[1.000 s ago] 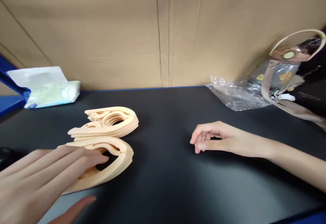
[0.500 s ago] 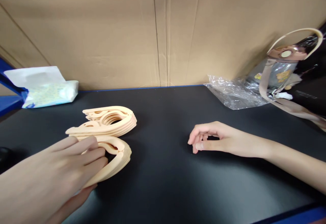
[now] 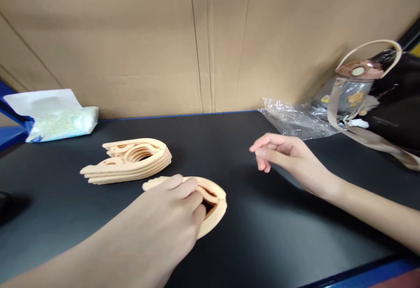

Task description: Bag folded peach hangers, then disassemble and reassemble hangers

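Note:
My left hand (image 3: 167,218) is closed around peach-coloured folding clothes hangers (image 3: 215,194), its fingers through their curved opening. How many are in the grip I cannot tell, as the hand covers most of them. Behind and to the left lies a neat stack of several folded hangers (image 3: 154,165) of the same kind, apart from my hand. My right hand (image 3: 285,154) is raised over the tabletop at the right, holding nothing; its fingers are loosely bent, with the thumb near the index finger.
The black table (image 3: 249,244) ends against a cardboard wall (image 3: 141,52). A pack of tissues (image 3: 62,117) lies at the back left. Back right are a crumpled clear plastic bag (image 3: 295,119), a strapped water bottle (image 3: 354,91) and a black bag (image 3: 397,104).
My left hand has moved right with the hangers, away from the other stack, toward the table's middle. The right hand has lifted and moved slightly away from me.

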{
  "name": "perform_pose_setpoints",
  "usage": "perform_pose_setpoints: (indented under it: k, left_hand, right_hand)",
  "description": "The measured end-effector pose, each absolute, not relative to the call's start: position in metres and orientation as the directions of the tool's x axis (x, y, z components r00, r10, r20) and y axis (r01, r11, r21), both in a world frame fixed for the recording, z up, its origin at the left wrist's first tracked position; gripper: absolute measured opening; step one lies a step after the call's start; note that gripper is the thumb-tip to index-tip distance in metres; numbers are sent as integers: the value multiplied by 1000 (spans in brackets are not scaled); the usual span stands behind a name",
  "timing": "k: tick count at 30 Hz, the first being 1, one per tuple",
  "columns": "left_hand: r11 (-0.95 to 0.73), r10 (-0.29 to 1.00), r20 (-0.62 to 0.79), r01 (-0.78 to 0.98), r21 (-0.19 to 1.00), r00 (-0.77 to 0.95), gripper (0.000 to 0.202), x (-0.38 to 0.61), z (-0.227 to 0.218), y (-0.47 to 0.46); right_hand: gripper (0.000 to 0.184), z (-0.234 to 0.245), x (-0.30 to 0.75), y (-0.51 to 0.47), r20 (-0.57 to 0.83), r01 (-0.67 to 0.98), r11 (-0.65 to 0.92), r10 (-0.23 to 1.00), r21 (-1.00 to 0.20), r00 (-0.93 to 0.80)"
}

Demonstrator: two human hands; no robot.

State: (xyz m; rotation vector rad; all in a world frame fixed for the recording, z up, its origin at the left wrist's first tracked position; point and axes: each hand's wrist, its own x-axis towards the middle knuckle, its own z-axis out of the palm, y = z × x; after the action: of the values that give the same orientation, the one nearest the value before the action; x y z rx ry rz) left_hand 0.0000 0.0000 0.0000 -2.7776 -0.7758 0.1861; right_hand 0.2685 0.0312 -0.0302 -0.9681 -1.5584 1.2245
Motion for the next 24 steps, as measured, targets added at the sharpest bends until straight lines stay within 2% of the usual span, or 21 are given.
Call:
perform_pose_setpoints:
  k: [1,2,5,8,10,12,15,19,24]
  left_hand:
    - [-829,530,-143,476,-293,836,12,12,2,6]
    - [-855,504,-209,450,-258,838,12,22,4,14]
    - [-857,508,-190,471,-208,840,11,48,11,43]
    - [-859,511,-244,484,-165,824,14,67,20,75]
    - [-870,494,-234,472,-143,838,12,78,26,95]
    - [-848,531,-254,503,-169,809,5,88,30,113]
    - [-819,573,-280,546,-175,770,13,100,33,135]
    - [-825,563,-301,547,-145,770,26,105,36,152]
    - [-850,514,-316,522,-66,797,25,96,41,160]
  right_hand:
    - [7,-29,272,33,225,26,237,947,-971,-230]
    - [7,-27,275,34,263,12,270,948,-963,-181]
    - [6,-23,284,36,334,26,339,936,-941,-109]
    - [7,-18,287,32,364,76,374,924,-924,-120]
    - [7,-15,285,29,359,108,376,922,-920,-147]
    - [7,-12,282,25,346,140,371,922,-918,-174]
    - [10,-11,281,22,328,186,367,921,-912,-209]
    - [10,-14,282,22,307,202,363,916,-910,-259]
    - [9,-17,283,24,281,204,345,916,-916,-285]
